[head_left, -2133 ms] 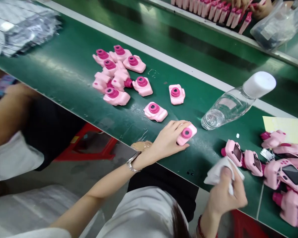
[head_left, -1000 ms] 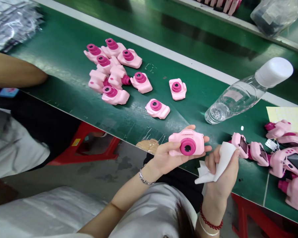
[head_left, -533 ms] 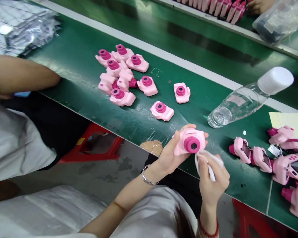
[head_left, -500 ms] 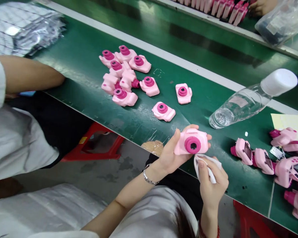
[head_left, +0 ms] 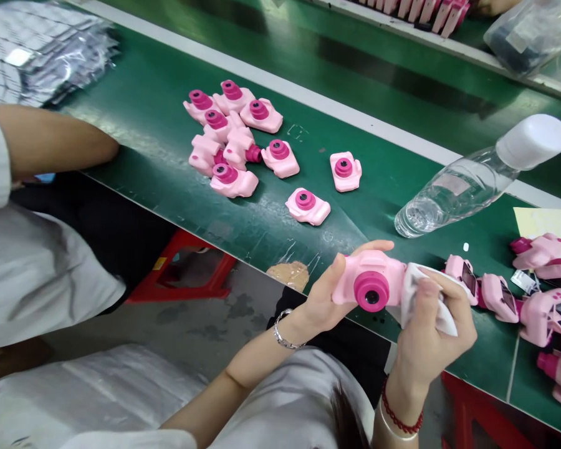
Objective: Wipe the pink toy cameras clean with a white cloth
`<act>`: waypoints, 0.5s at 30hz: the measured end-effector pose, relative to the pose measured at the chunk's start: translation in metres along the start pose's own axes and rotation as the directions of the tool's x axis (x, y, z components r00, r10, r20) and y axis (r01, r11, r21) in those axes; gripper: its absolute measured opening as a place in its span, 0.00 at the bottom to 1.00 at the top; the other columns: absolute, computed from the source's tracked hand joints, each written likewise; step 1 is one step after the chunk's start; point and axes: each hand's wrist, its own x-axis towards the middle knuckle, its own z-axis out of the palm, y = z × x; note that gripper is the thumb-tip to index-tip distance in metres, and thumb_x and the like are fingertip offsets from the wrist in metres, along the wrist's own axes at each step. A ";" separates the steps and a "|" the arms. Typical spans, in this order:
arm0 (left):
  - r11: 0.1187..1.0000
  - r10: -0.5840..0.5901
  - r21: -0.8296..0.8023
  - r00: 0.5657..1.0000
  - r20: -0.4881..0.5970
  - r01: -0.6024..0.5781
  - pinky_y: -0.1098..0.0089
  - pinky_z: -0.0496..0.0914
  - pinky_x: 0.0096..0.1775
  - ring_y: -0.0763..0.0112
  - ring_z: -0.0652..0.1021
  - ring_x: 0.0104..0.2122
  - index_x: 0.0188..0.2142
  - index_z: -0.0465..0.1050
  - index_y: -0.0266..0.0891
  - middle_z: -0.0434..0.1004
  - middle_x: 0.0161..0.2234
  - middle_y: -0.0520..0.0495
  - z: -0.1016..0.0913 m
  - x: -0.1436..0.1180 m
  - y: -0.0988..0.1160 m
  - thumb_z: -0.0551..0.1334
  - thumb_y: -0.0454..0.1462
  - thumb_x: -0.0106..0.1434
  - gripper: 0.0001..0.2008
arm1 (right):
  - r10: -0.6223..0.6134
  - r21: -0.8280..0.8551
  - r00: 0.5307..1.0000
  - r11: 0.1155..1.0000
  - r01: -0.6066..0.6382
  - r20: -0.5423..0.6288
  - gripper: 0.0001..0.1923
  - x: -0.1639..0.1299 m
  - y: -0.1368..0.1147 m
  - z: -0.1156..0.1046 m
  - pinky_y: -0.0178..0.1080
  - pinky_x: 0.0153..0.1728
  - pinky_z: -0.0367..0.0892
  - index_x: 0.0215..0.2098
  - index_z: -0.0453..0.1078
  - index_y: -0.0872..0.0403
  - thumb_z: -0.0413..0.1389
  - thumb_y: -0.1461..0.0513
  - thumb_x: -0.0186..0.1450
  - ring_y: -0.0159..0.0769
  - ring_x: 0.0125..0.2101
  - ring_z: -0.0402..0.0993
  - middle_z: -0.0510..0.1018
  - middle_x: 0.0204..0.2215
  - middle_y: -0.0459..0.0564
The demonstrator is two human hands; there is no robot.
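A pink toy camera (head_left: 371,282) is held just above the near edge of the green tabletop (head_left: 135,125), its dark pink lens turned toward the viewer. It is gripped by the left hand (head_left: 325,299), whose fingers are clamped on its left end and top. A white cloth (head_left: 414,293) is pressed against the camera's right side by the right hand (head_left: 430,337), its fingers closed on the cloth. More pink cameras (head_left: 236,140) are scattered farther back, others (head_left: 542,293) are piled at right, and a clear bottle (head_left: 467,181) lies between.
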 end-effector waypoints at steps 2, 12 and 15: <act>1.000 0.007 0.001 0.999 -0.035 -0.007 0.68 0.72 0.41 0.62 0.81 0.38 0.55 0.75 0.38 0.82 0.38 0.46 0.000 -0.001 -0.001 0.68 0.61 0.57 0.37 | -0.077 0.012 0.992 0.997 0.076 0.103 0.08 0.009 -0.003 0.005 0.38 0.41 0.70 0.33 0.78 0.50 0.61 0.57 0.69 0.32 0.32 0.77 0.82 0.30 0.43; 0.929 -0.141 -0.329 0.984 0.109 0.170 0.64 0.73 0.46 0.59 0.85 0.39 0.53 0.78 0.44 0.86 0.43 0.44 -0.013 0.011 0.007 0.72 0.58 0.54 0.32 | 0.035 0.068 0.957 0.996 -0.056 0.288 0.05 -0.020 0.001 -0.012 0.35 0.49 0.68 0.35 0.78 0.48 0.61 0.61 0.70 0.27 0.30 0.76 0.83 0.30 0.37; 0.921 -0.161 -0.339 0.980 0.116 0.191 0.60 0.73 0.49 0.57 0.85 0.39 0.56 0.75 0.43 0.85 0.43 0.42 -0.015 0.010 0.007 0.70 0.59 0.55 0.35 | 0.131 0.118 0.941 0.978 -0.174 0.311 0.07 -0.027 0.005 -0.018 0.37 0.47 0.68 0.33 0.77 0.48 0.61 0.58 0.69 0.30 0.32 0.77 0.81 0.29 0.39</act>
